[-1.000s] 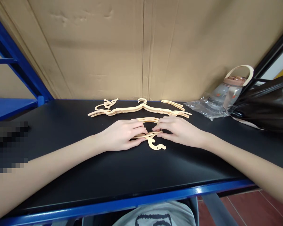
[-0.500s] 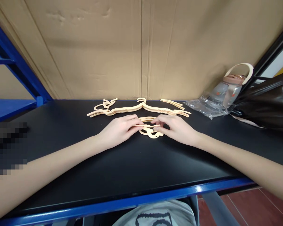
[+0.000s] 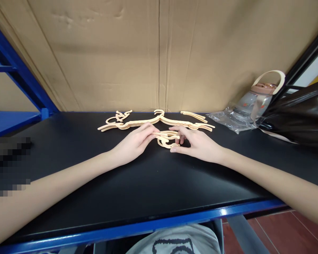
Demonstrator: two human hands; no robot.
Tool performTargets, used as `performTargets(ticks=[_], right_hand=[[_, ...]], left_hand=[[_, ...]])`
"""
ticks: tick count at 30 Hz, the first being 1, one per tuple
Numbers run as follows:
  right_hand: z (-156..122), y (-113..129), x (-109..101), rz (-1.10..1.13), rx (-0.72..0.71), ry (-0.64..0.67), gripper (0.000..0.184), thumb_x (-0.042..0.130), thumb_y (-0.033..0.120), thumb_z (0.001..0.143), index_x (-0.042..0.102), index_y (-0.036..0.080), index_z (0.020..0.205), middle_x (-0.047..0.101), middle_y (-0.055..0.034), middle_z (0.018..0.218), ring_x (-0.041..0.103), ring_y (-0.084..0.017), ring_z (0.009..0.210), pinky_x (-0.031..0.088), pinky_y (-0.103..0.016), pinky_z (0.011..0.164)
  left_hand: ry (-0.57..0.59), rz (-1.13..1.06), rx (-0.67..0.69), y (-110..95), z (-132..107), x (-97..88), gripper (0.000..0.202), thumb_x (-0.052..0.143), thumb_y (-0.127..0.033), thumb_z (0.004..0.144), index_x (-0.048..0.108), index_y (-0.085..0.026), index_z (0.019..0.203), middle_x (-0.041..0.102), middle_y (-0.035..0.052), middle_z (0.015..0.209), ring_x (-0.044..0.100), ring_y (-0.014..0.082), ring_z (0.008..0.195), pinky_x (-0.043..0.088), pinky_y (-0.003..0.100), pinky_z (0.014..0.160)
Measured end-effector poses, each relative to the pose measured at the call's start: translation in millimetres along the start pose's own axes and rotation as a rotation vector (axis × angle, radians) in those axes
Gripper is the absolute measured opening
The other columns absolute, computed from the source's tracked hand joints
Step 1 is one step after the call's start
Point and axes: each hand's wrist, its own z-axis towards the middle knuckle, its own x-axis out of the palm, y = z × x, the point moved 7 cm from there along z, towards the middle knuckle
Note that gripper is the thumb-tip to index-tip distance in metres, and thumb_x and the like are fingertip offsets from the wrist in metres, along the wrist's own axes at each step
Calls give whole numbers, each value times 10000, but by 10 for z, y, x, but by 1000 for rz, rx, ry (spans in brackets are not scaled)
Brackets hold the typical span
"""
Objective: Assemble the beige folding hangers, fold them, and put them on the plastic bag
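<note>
1. Pinching: left hand (image 3: 132,143), thumb and fingers narrowed on the near end of a cream hanger part with a curved hook (image 3: 165,140).
2. Right hand (image 3: 201,143): thumb and fingers parted around the hook end; whether the skin meets the part, cannot tell.
3. Hanger part, position: between the 2 hands, at the middle of the black tabletop (image 3: 153,190). Long axis roughly left to right, from the left fingertips toward the right. Left hand nearer, in contact; hook curl faces the right thumb.
4. Curved cream strips (image 3: 172,132): just behind the part, partly hidden.
5. Cream clothes hanger (image 3: 145,122): 1, with hook, lying farther back, long axis left to right.
6. Loose hook parts (image 3: 123,115): back left. Slim cream strips (image 3: 194,116): back right.
7. Container, clear bottle (image 3: 250,102): brown lid, cream handle, tilted; contents cannot be told.
8. Container, clear plastic bag (image 3: 222,119): crumpled beside the bottle; no contents made out.
9. Cardboard sheet (image 3: 108,56): upright behind the tabletop.
</note>
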Motion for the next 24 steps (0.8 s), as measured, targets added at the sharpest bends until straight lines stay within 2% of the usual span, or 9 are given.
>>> performTargets(ticks=[2, 3, 5, 7, 9, 13, 17, 21, 24], right_hand=[[-4, 5, 7, -3, -14, 14, 678, 603, 540, 840, 392, 208, 1392, 680, -30, 949, 619, -190, 859, 467, -335, 782], [-4, 11, 9, -19, -22, 20, 672, 608, 537, 838, 404, 211, 1389, 677, -31, 950, 616, -192, 862, 466, -334, 780], [-2, 26, 12, -73, -41, 36, 562, 630, 511, 833, 523, 213, 1297, 667, -37, 945, 613, -193, 861, 460, -322, 763], [-2, 48, 13, -124, -64, 59, 372, 640, 468, 840, 656, 216, 1113, 659, -40, 951, 613, -184, 853, 447, -301, 744], [-8, 71, 3, -145, -88, 81, 218, 620, 397, 871, 708, 216, 955, 658, -32, 941, 611, -161, 819, 431, -277, 718], [-40, 153, -34, -217, -175, 97, 121, 576, 206, 865, 690, 201, 825, 654, -10, 884, 592, -141, 786, 396, -260, 676], [-60, 219, -15, -336, -251, 91, 89, 556, 146, 787, 621, 182, 737, 627, -20, 817, 557, -160, 766, 376, -276, 666], [-35, 187, -20, -389, -210, 28, 83, 526, 134, 767, 588, 177, 732, 619, -30, 796, 539, -157, 730, 360, -273, 648], [-14, 132, -113, -369, -113, -83, 89, 507, 141, 781, 580, 175, 743, 612, -25, 789, 529, -143, 701, 348, -266, 630]], left_hand=[[-14, -2, -57, 23, 4, -29, 245, 332, -263, 1007, 562, -180, 991, 542, 24, 943, 542, 159, 879, 433, 289, 819], [-21, -6, -81, 32, 5, -43, 255, 328, -270, 1005, 565, -178, 980, 538, 21, 917, 537, 161, 863, 431, 293, 810], [-39, -29, -114, 45, 11, -71, 263, 332, -277, 997, 571, -176, 954, 537, 16, 876, 530, 164, 841, 429, 295, 796], [-63, -64, -138, 62, 17, -96, 258, 341, -277, 986, 572, -177, 932, 544, 13, 855, 529, 163, 822, 430, 291, 782], [-81, -92, -165, 82, 19, -114, 256, 342, -274, 976, 572, -179, 915, 561, 14, 856, 535, 162, 816, 433, 290, 775], [-59, -123, -207, 94, 12, -112, 262, 340, -272, 958, 577, -177, 900, 608, 19, 852, 559, 167, 810, 443, 290, 748], [20, -140, -217, 75, -1, -66, 291, 335, -280, 948, 601, -182, 882, 626, 7, 772, 571, 154, 709, 447, 271, 659], [111, -30, -205, 69, -19, 12, 298, 323, -249, 936, 607, -194, 866, 572, -27, 636, 519, 124, 564, 392, 240, 555], [175, 116, -129, 18, -35, 79, 266, 363, -252, 923, 613, -203, 848, 566, -43, 592, 509, 112, 526, 350, 233, 538]])
